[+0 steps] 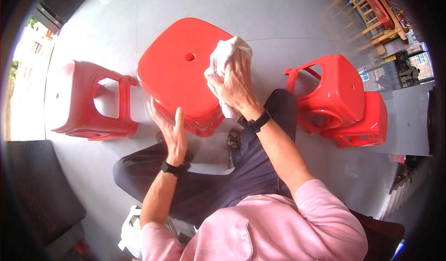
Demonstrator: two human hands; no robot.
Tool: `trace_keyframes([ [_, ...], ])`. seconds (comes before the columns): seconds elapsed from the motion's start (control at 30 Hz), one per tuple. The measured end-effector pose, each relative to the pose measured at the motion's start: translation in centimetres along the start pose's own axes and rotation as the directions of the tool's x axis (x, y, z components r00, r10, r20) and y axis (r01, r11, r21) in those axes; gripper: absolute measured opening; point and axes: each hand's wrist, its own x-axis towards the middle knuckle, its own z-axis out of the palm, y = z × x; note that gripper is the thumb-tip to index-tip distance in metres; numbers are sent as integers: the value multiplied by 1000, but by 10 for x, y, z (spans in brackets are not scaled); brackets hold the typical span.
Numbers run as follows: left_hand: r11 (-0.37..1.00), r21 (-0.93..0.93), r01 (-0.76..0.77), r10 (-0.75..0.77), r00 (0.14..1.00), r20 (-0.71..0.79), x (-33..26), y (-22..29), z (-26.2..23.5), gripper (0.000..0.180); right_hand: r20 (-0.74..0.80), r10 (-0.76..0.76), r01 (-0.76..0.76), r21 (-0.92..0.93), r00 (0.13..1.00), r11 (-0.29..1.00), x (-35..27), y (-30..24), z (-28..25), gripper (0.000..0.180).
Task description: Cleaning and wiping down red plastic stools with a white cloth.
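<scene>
Red plastic stool point(179, 70) stands upright on the floor between your knees; your right hand point(237, 82) presses a bunched white cloth point(227, 52) on the seat's right edge, while your left hand point(171, 126), open-palmed, steadies the near side. Wiping looks underway, and the three red stools lying tipped on either side point(90, 103) point(341, 98) appear untouched.

red stool point(179, 66) – white cloth point(224, 55) – pink sleeves point(320, 205)

White cloth point(226, 56) partly hidden under right hand point(236, 82); wooden bench point(371, 10) blurred near rim.
</scene>
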Motion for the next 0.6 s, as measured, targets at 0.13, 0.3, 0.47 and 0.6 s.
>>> trace_keyframes([
  [0.13, 621, 616, -484, 384, 874, 299, 59, 14, -27, 78, -74, -77, 82, 71, 994, 994, 4, -4, -3, 93],
  [0.3, 944, 314, -102, 88, 994, 58, 119, -16, -23, 76, -70, -56, 68, 186, 996, 980, -29, -37, 1, 86],
  [0.47, 992, -75, 106, -100, 993, 69, 139, 3, -23, 79, 59, -131, 116, 219, 990, 969, -94, -80, -2, 92],
  [0.6, 977, -124, 172, -162, 983, 83, 133, 13, -24, 74, 73, -125, 108, 194, 990, 975, -82, -69, 1, 98],
])
